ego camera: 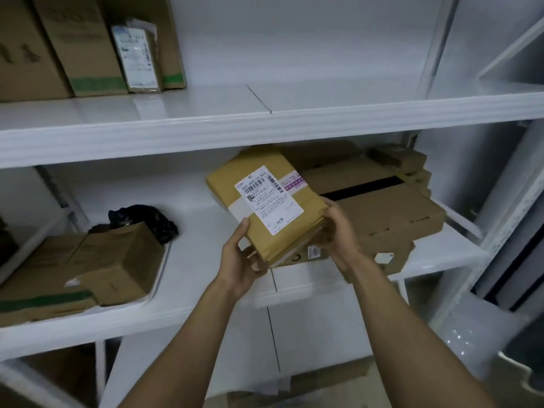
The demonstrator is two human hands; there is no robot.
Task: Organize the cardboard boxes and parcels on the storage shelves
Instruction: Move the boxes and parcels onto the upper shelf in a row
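A flat brown parcel (235,184) with a white shipping label is held over the middle shelf (200,260), tilted with its far end raised. My left hand (240,260) grips its near left corner, thumb on top. My right hand (338,228) grips its near right edge, fingers curled under. Beneath and behind the parcel lies a pile of flattened cardboard boxes (391,207) on the right of the same shelf.
Upright cardboard boxes (79,45) and a labelled packet (137,54) stand at the left of the upper shelf (265,128). Flattened boxes (97,260) and a black bag (144,216) lie at the left of the middle shelf. White uprights (500,219) frame the right side.
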